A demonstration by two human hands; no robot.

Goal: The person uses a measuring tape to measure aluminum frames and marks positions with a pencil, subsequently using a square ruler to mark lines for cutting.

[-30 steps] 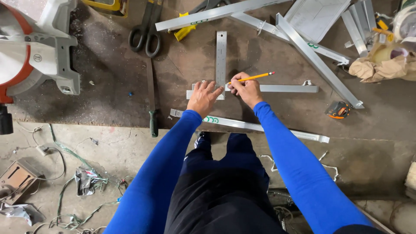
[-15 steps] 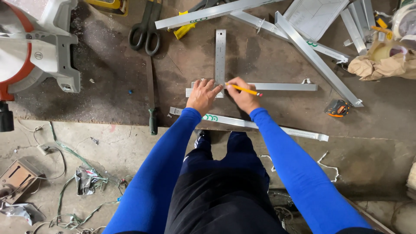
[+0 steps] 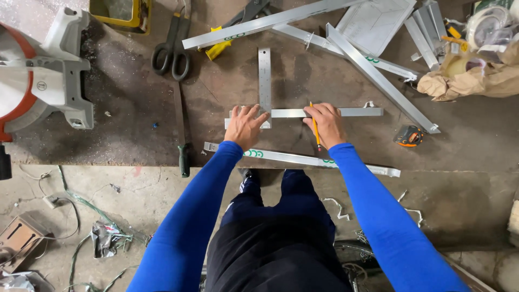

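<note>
Aluminium bar point(image 3: 346, 112) is laid flat across the brown workbench point(image 3: 135, 130), right in front of the person. It is the bar being worked on, and it runs from left to right.

Biggest of all is the workbench, and on its left end a grey and red chop saw point(image 3: 38, 81) is seen. Long metal strips point(image 3: 378, 75) are piled at the back. Another long strip point(image 3: 303, 158) is laid along the near edge of the bench.

A steel square point(image 3: 264, 75) is stood with its long arm pointing away, and its corner is set against the bar. The left hand point(image 3: 244, 127) is spread flat, fingers apart, and pressed down on the corner of the square and the bar's left end.

The right hand point(image 3: 326, 123) is curled on top of the bar, and a yellow pencil point(image 3: 314, 125) is pinched in its fingers.

Black shears point(image 3: 172, 51) are laid at the back left. A small orange tape measure point(image 3: 409, 135) is sat to the right, near the bar but apart from it.
</note>
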